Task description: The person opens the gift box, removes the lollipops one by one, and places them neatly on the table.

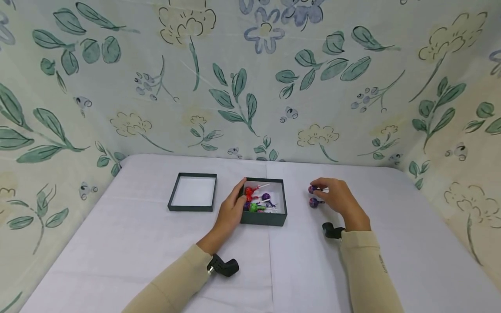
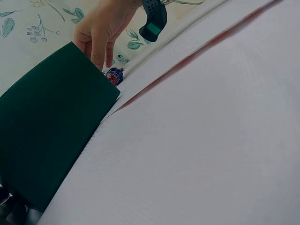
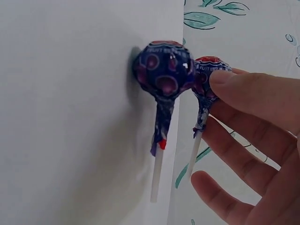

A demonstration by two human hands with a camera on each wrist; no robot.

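Note:
With my right hand (image 1: 339,196) I pinch a purple-wrapped lollipop (image 3: 206,84) by its head, thumb in front and fingers behind. A second purple lollipop (image 3: 164,75) lies on the white cloth just nearer to me, its white stick pointing right in the head view. My left hand (image 1: 228,211) grips the left wall of a dark green box (image 1: 263,219). Several lollipops lie inside the box, among them a red one (image 1: 249,190), a green one (image 1: 253,207) and a purple one (image 1: 266,196). In the left wrist view the green box side (image 2: 56,117) hides my left fingers.
A shallow dark-rimmed box lid (image 1: 192,210) with a white inside lies to the left of the box. White cloth (image 1: 242,278) covers the table, with a fold line running through its middle. Floral curtains (image 1: 250,95) hang behind and at both sides.

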